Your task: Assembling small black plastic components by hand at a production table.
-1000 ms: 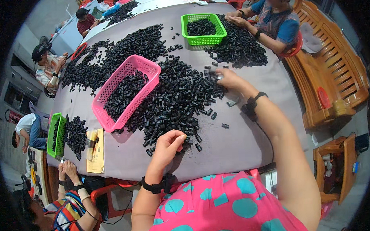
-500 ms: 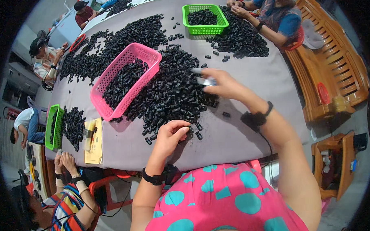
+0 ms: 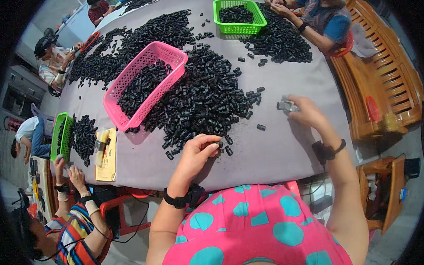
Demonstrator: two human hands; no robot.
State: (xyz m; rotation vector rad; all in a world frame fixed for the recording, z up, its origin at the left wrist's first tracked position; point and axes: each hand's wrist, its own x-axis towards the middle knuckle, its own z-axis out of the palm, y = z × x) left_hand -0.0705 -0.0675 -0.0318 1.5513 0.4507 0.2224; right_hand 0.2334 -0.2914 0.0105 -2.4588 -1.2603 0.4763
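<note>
My left hand [image 3: 194, 156] rests at the near edge of the heap of small black cylindrical pieces [image 3: 199, 100]. Its thumb and forefinger pinch one small black piece [image 3: 220, 144], partly hidden by the fingertips. Two loose pieces lie just beside those fingertips. Over the bare cloth to the right of the heap, my right hand [image 3: 309, 111] is closed around a small grey, shiny object [image 3: 288, 105], whose kind I cannot make out. Something dark shows at that object's left end. Beyond the left hand, a pink perforated basket [image 3: 113, 115] holds many of the same pieces.
Grey cloth [image 3: 297, 157] covers the table. A green basket [image 3: 241, 28] stands far right beside another heap, and a second green basket [image 3: 67, 147] at the left. A yellow envelope [image 3: 108, 166] lies near that one. Several other people sit around; a wooden bench [image 3: 383, 75] is at right.
My right hand has moved right, away from the heap, with the grey object still in it. A few pieces now lie farther out at the heap's right edge. My left hand has hardly moved.
</note>
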